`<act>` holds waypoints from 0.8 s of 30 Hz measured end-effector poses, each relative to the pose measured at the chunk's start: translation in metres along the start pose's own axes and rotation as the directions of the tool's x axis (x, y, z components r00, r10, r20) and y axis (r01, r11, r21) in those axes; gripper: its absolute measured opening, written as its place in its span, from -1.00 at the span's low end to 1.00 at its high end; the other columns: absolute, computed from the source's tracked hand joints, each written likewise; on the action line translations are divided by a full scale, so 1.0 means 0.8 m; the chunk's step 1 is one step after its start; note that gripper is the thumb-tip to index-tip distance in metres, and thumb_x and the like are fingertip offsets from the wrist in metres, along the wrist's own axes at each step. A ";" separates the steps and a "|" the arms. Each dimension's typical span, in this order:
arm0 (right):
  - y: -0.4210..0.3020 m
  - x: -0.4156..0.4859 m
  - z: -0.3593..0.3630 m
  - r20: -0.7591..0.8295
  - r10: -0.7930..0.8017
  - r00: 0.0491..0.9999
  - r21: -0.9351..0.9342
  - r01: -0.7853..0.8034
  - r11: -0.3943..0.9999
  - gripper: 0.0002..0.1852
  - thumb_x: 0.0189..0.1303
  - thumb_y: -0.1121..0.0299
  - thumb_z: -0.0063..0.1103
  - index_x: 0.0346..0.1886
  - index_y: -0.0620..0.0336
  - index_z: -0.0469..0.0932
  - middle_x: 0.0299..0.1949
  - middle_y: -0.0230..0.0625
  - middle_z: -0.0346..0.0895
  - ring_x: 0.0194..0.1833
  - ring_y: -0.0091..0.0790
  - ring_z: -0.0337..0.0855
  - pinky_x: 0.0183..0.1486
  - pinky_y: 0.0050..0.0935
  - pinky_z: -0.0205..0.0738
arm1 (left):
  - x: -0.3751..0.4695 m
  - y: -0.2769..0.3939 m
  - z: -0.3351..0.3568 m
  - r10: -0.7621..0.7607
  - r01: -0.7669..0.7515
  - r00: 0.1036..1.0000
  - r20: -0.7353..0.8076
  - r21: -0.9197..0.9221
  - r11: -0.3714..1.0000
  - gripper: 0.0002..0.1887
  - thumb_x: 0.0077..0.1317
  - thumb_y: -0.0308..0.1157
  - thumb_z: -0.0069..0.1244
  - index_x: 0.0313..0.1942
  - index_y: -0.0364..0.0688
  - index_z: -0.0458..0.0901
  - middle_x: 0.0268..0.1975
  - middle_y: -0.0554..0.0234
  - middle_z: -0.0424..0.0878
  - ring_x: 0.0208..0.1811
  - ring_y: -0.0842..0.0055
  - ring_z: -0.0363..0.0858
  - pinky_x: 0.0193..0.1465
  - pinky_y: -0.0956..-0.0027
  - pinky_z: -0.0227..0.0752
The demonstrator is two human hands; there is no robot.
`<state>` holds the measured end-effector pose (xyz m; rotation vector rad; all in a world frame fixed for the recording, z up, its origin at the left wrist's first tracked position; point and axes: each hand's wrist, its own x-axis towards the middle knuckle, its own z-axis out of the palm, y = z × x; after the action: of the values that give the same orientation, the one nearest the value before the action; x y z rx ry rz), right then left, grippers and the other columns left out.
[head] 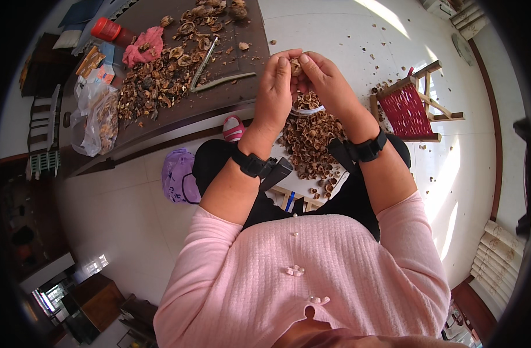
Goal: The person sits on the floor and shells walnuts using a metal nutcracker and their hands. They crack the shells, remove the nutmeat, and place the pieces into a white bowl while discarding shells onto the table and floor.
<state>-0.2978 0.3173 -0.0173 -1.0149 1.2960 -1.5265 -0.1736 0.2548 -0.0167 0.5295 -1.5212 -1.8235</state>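
Note:
A walnut (pixel 296 67) is pinched between my two hands, thumbs on its near side. My left hand (pixel 276 82) grips it from the left and my right hand (pixel 324 78) from the right; some of the fingers behind it are hidden. Just below the hands stands a white-rimmed container (pixel 307 111) with shells in it. A heap of walnut shells (pixel 312 141) lies beneath, between my knees. On the dark table to the left are walnut pieces and shells (pixel 150 89), and a metal tool with two long arms (pixel 204 65) lies open beside them.
The dark table (pixel 243 48) also holds a pink cloth (pixel 148 47), a red-lidded jar (pixel 105 29) and a clear plastic bag of pieces (pixel 101 117). A purple bag (pixel 178 176) is on the floor at left. A wooden stool with red webbing (pixel 405 111) lies at right among scattered shells.

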 end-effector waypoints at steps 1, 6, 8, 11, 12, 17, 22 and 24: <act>-0.001 0.000 0.001 -0.005 0.011 1.000 0.018 -0.011 1.000 -0.59 0.57 0.10 -0.17 -0.08 0.30 0.53 -0.40 -0.44 0.52 -0.45 -0.60 0.44 -0.37 -0.57 0.37 | 0.001 -0.001 0.000 0.013 -0.013 1.000 0.020 0.007 1.000 -0.61 0.62 -0.11 -0.34 0.14 -0.16 0.51 -0.24 0.43 0.57 -0.38 0.79 0.48 -0.36 0.68 0.41; -0.006 -0.006 0.007 -0.084 -0.031 0.996 0.003 0.032 0.999 -0.62 0.53 0.15 -0.05 -0.05 0.34 0.53 -0.40 -0.43 0.54 -0.44 -0.63 0.48 -0.39 -0.55 0.42 | 0.003 -0.004 0.009 0.087 -0.088 0.996 0.010 0.057 0.994 -0.67 0.62 -0.18 -0.30 0.10 -0.16 0.53 -0.25 0.46 0.58 -0.38 0.83 0.45 -0.38 0.69 0.33; -0.006 -0.007 0.008 -0.098 -0.066 0.993 -0.034 0.063 0.997 -0.64 0.51 0.17 0.00 -0.06 0.35 0.53 -0.40 -0.42 0.56 -0.44 -0.63 0.49 -0.40 -0.54 0.43 | 0.000 -0.001 0.012 0.088 -0.087 0.996 -0.012 0.079 0.993 -0.69 0.61 -0.21 -0.29 0.05 -0.19 0.52 -0.26 0.42 0.59 -0.37 0.79 0.47 -0.36 0.66 0.36; -0.001 -0.007 0.009 -0.121 -0.086 0.989 -0.135 0.070 0.988 -0.65 0.48 0.17 0.05 -0.11 0.37 0.53 -0.45 -0.36 0.56 -0.46 -0.57 0.49 -0.41 -0.49 0.41 | -0.004 0.003 0.015 0.142 -0.129 0.988 -0.062 0.176 0.976 -0.71 0.61 -0.25 -0.29 -0.04 -0.26 0.50 -0.28 0.33 0.61 -0.35 0.70 0.53 -0.29 0.58 0.47; 0.001 -0.008 0.010 -0.134 -0.104 0.985 -0.197 0.076 0.977 -0.64 0.48 0.16 0.06 -0.14 0.37 0.53 -0.47 -0.33 0.55 -0.47 -0.54 0.48 -0.40 -0.47 0.41 | -0.005 0.002 0.018 0.184 -0.160 0.979 -0.090 0.224 0.961 -0.71 0.61 -0.25 -0.29 -0.06 -0.26 0.50 -0.27 0.30 0.61 -0.34 0.67 0.55 -0.27 0.55 0.49; 0.011 -0.008 0.019 -0.191 -0.233 0.954 -0.328 0.162 0.931 -0.61 0.44 0.12 0.08 -0.21 0.36 0.53 -0.54 -0.18 0.51 -0.51 -0.37 0.47 -0.39 -0.36 0.41 | -0.003 -0.006 0.020 0.306 -0.245 0.941 -0.145 0.330 0.912 -0.71 0.60 -0.28 -0.32 -0.11 -0.27 0.50 -0.24 0.20 0.64 -0.27 0.56 0.59 -0.19 0.44 0.52; 0.009 -0.011 0.021 -0.201 -0.208 0.957 -0.316 0.138 0.939 -0.61 0.44 0.11 0.08 -0.23 0.35 0.53 -0.55 -0.16 0.54 -0.48 -0.36 0.53 -0.38 -0.36 0.44 | -0.004 -0.009 0.015 0.240 -0.187 0.958 -0.156 0.294 0.937 -0.72 0.60 -0.29 -0.32 -0.12 -0.27 0.50 -0.24 0.18 0.64 -0.26 0.55 0.59 -0.18 0.44 0.52; 0.009 -0.012 0.021 -0.204 -0.192 0.960 -0.299 0.126 0.946 -0.61 0.44 0.11 0.08 -0.23 0.35 0.53 -0.54 -0.17 0.54 -0.47 -0.38 0.54 -0.37 -0.37 0.45 | -0.005 -0.009 0.015 0.235 -0.187 0.960 -0.153 0.274 0.943 -0.72 0.60 -0.30 -0.33 -0.12 -0.28 0.50 -0.24 0.19 0.64 -0.27 0.57 0.59 -0.18 0.45 0.52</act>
<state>-0.2787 0.3209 -0.0225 -1.1739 1.6675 -1.6504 -0.1812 0.2663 -0.0214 0.6126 -1.6281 -1.3826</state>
